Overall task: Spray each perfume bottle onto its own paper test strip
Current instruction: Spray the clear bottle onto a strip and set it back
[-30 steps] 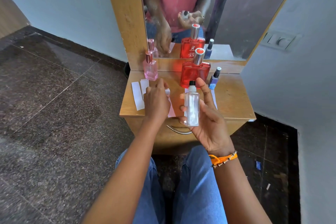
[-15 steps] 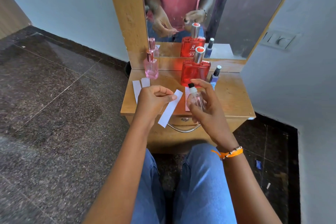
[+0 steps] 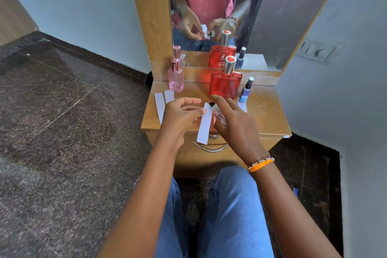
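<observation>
My left hand [image 3: 181, 114] pinches the top of a white paper strip [image 3: 204, 125] that hangs down in front of the table edge. My right hand [image 3: 232, 120] grips a small clear perfume bottle [image 3: 218, 114], its black nozzle close beside the strip's upper end and the index finger on top. A red perfume bottle [image 3: 225, 84] with a silver cap stands just behind my hands. A pink bottle [image 3: 176, 77] stands at the back left, a small blue bottle [image 3: 245, 91] at the right. Two more strips [image 3: 160, 104] lie at the left, another strip [image 3: 243, 107] under the blue bottle.
The bottles stand on a small wooden dressing table [image 3: 266, 115] with a drawer handle [image 3: 210, 148] below the front edge. A mirror [image 3: 272, 16] rises behind it. A switch plate [image 3: 317, 50] is on the right wall. My knees in blue jeans are under the table front.
My left hand lifted a strip off the table and brought it to hang upright. My right hand tipped the clear bottle and moved its nozzle up against the strip.
</observation>
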Demonstrator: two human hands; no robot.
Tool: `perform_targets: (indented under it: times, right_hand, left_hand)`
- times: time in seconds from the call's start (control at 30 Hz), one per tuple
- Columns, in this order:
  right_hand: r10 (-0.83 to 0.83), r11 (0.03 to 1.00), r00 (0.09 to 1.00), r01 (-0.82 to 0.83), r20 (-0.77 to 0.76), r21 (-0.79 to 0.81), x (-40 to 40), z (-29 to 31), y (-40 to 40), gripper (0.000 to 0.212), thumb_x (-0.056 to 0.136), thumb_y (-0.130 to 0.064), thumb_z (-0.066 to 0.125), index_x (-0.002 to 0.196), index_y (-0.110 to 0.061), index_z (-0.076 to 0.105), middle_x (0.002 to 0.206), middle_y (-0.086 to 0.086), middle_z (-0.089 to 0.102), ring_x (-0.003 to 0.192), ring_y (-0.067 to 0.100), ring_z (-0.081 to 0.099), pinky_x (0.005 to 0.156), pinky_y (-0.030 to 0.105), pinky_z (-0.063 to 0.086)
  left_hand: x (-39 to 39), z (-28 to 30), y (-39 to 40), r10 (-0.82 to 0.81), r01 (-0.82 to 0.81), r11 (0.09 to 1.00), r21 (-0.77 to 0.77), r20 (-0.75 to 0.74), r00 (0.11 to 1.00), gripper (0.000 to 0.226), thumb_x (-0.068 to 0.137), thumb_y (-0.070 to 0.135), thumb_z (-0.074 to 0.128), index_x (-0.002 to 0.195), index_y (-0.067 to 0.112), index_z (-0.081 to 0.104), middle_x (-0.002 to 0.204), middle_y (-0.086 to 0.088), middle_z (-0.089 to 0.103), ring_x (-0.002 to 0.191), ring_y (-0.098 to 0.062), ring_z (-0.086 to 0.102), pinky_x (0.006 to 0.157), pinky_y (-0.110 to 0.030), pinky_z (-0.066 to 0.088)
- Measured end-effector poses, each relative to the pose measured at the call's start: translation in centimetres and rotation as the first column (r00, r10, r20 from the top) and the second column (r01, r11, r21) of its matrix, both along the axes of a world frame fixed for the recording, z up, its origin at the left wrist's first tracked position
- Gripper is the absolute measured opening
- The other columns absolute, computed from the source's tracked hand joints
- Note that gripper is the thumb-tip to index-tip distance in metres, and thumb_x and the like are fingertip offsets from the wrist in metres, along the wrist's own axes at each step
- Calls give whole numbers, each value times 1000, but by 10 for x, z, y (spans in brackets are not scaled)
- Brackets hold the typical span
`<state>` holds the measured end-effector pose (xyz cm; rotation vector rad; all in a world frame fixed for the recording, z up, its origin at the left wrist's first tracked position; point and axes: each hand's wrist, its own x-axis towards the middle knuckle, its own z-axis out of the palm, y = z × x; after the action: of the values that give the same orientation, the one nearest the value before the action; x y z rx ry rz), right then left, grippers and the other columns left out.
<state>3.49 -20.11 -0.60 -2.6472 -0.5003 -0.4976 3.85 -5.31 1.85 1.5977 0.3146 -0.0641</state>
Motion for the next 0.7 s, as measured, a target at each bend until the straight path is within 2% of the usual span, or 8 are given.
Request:
perform_targets:
  times: [0.1, 0.57, 0.7]
  right_hand:
    - [-4, 1000, 1000, 4, 19, 10, 1, -1, 1, 58, 81, -17, 71, 131, -28, 42, 110, 1, 61, 80, 29, 65, 54, 25, 38]
    - [1, 999, 1000, -2, 15, 51, 1, -2, 2, 57, 82, -17, 71, 130, -26, 42, 113, 3, 63, 82, 27, 65, 56, 23, 38]
    - [-17, 991, 1000, 15, 10, 134, 0, -2, 2, 59, 81, -17, 71, 131, -27, 40, 115, 4, 62, 83, 26, 64, 55, 23, 39]
  left_hand:
    - [-1, 1, 0, -4, 4, 1000, 2, -2, 1000, 22, 75, 10, 75, 89, 23, 65, 79, 6, 72, 78, -2, 66, 62, -16, 47]
    - [-2, 2, -2, 5, -4, 1000, 20, -17, 1000, 22, 75, 11, 75, 92, 22, 66, 83, 6, 71, 80, -3, 64, 62, -16, 48]
    - [-1, 0, -2, 12, -12, 1000, 18, -23, 1000, 22, 76, 10, 75, 93, 21, 65, 85, 4, 71, 82, -4, 64, 63, -17, 48]
